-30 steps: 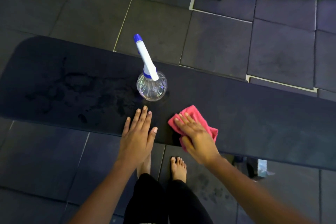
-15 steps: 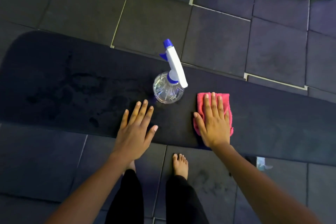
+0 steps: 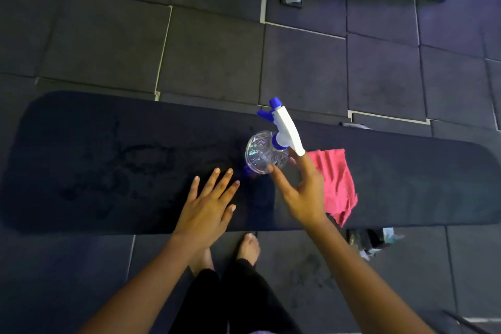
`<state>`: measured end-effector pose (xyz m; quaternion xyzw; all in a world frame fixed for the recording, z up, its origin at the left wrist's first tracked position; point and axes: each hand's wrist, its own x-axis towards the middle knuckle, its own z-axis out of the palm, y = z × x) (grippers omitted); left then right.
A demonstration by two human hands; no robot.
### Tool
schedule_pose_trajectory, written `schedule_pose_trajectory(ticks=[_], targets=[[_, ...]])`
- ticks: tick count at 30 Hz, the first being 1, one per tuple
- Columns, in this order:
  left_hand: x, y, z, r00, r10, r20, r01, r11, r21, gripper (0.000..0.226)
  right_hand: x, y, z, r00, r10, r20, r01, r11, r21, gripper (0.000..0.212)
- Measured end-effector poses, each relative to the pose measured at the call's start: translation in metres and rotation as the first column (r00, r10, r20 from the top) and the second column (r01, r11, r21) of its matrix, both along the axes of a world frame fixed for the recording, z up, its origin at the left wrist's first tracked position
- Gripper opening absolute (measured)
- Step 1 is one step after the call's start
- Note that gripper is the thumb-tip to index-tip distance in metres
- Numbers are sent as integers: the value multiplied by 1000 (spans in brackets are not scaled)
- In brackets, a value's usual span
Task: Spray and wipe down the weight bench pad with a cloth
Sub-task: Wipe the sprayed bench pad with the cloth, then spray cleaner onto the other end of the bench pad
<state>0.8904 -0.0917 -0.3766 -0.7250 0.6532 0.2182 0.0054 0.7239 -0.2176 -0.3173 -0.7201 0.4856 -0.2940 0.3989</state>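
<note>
- Dark floor tiles [image 3: 211, 49] surround the black bench pad [image 3: 406, 184].
- Right hand [image 3: 303, 192], fingers spread, empty, reaches at the spray bottle [image 3: 267, 150] standing mid-pad.
- Pink cloth [image 3: 339, 184] lies loose just right of it.
- Left hand [image 3: 207, 209] rests flat, empty, on the pad's near edge.

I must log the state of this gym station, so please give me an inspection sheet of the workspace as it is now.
Surface: dark bench pad, long and flat; faint wet marks on its left part.
Job's things: clear spray bottle with white and blue trigger head stands upright on the pad; pink cloth lies crumpled on the pad to its right.
Clutter: nothing seen on the pad.
Hands: left hand flat and open over the pad; right hand open, fingers reaching around the bottle, grip not closed.
Cables: nothing seen.
Surroundings: dark floor tiles; bare feet below the pad's near edge.
</note>
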Motion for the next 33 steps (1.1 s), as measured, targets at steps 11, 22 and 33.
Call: schedule_pose_trajectory(ticks=[11,22,33], targets=[[-7,0,-7,998,58,-36,-58,998,-20,57,14,-33,-6,1000,-2,26,7,984,-177,38],[-19,-5,-2,991,129,-21,-129,992,-1,56,56,-62,10,969,189,162,-165,975,-147,71],[-9,-6,-10,993,121,8,-121,991,-60,56,11,-31,10,985,-170,38,79,634,770,35]])
